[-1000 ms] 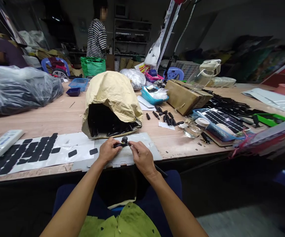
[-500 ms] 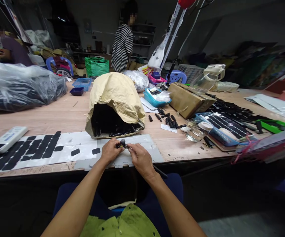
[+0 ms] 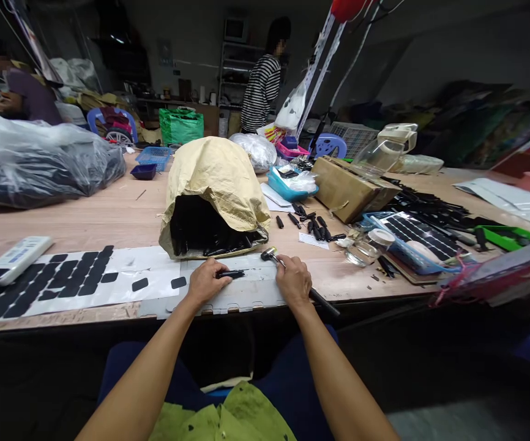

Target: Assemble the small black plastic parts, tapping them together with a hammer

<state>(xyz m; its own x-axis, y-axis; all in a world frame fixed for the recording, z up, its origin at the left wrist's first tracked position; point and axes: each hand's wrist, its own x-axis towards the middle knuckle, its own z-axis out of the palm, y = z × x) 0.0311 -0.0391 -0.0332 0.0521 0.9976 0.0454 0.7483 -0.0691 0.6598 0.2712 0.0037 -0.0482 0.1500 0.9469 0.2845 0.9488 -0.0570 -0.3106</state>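
Note:
In my right hand (image 3: pixel 295 282) is a small hammer (image 3: pixel 269 253), fingers closed round its shaft. Its head points left and up, and the black grip sticks out below the hand towards the table edge. My left hand (image 3: pixel 206 280) pinches a slim black piece (image 3: pixel 232 274) whose free end points right. That piece is over a grey board (image 3: pixel 256 288) at the front of the table. Just behind both hands, a tan paper sack (image 3: pixel 219 171) lies with its mouth facing me, and dark parts (image 3: pixel 212 236) show inside it.
Left of my hands, a white sheet with black stickers (image 3: pixel 79 275) carries a white device (image 3: pixel 14 260). Several black parts (image 3: pixel 317 226) lie to the right, near a cardboard box (image 3: pixel 352 187) and a blue basket (image 3: pixel 412 245). A person in stripes (image 3: pixel 260 92) stands behind the table.
My right hand has moved right with the hammer, away from my left hand, which has stayed in place. The black piece now shows clearly. The person in stripes has moved right.

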